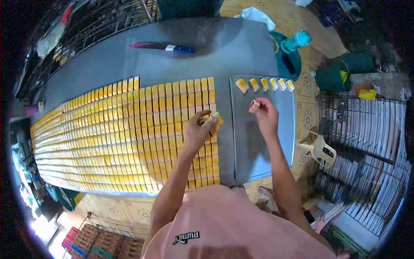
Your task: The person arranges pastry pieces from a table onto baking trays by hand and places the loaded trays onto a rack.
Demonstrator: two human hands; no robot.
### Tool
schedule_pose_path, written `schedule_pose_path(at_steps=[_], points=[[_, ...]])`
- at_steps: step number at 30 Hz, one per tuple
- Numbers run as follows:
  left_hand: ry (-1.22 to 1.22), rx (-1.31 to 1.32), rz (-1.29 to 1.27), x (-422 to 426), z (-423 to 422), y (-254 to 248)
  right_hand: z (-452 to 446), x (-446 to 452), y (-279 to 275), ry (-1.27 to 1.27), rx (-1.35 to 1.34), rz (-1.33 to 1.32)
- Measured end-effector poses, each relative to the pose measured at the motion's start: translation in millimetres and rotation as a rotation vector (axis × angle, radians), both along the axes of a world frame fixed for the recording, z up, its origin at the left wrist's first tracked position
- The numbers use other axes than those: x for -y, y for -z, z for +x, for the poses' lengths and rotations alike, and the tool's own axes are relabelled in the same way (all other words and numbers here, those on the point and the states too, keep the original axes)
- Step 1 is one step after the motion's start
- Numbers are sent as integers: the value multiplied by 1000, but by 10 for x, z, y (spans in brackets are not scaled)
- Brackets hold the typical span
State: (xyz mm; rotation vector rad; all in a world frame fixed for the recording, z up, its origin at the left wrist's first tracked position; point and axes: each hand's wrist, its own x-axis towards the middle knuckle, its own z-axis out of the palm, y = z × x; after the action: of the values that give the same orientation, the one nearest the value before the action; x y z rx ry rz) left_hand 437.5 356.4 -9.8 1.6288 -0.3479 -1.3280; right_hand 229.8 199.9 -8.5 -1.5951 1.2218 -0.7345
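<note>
Grey worktop sheeting covers the table [243,49], and from where I stand a person in a pink shirt [241,220] is positioned at its near edge. Along that edge, toward the left, begins the block of yellow-topped pieces [125,138], set in close rows from the left end up to a straight right border. A narrow strip of bare surface separates this border from the tray [254,149] at the table's right end. The tray is bare from its near edge up to below the right hand, giving open room there.

The left hand [201,127] is over the block's right border, thumb and fingers closed about a single piece [216,115]; contact with the pieces beneath cannot be determined. The right hand [267,115] is over the tray, gripping a piece [253,106] with a reddish side at the fingertips. Farther on, six pieces [264,84] stand spaced in a row along the tray's far edge. Toward the table's far edge lies a blue-handled knife [172,48], handle to the right, with open surface around it.
</note>
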Motion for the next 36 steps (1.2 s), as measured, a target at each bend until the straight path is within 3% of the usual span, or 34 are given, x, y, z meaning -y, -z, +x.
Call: schedule_pose_path(at_steps=[1,3,4,6,7,10,11,14,16,18,20,25,27,28,31,34,36], points=[[-13,-24,-20,-26,-87,10,-23,119,22,-18,9,12],[-33,18,-51,-34,-277,32,-4,378,104,-419,-201,-154],[-58,25,-31,-13,-383,37,34,467,169,-446,-189,-138],[-13,78,-117,98,-568,88,132,541,313,-598,-121,-477],[-5,95,-172,175,-664,146,129,458,301,-479,-74,-272],[-33,33,-133,385,-1001,149,-179,298,-198,-519,-145,-35],[19,117,-136,446,-1076,201,-315,307,-112,-534,-150,-42],[-36,30,-93,563,-1287,270,-635,443,166,-664,-6,153],[-121,66,-76,590,-1334,257,-569,615,134,-368,46,188],[-241,94,-1,608,-1359,262,-434,798,217,-369,1,90],[-230,76,6,655,-1415,123,-319,917,513,-642,-51,-209],[-96,107,-271,838,-1567,353,-594,775,102,-497,-22,-142],[-93,101,-250,876,-1623,286,-841,761,-3,-686,-119,213],[-80,94,-229,915,-1672,253,-899,797,32,-678,-128,211],[-272,33,-95,960,-1733,459,-863,992,227,-494,-81,106],[-171,246,-96,926,-1715,450,-692,1131,376,-548,-107,-79],[-154,174,-138,967,-1775,333,-606,1123,426,-588,-12,-326]])
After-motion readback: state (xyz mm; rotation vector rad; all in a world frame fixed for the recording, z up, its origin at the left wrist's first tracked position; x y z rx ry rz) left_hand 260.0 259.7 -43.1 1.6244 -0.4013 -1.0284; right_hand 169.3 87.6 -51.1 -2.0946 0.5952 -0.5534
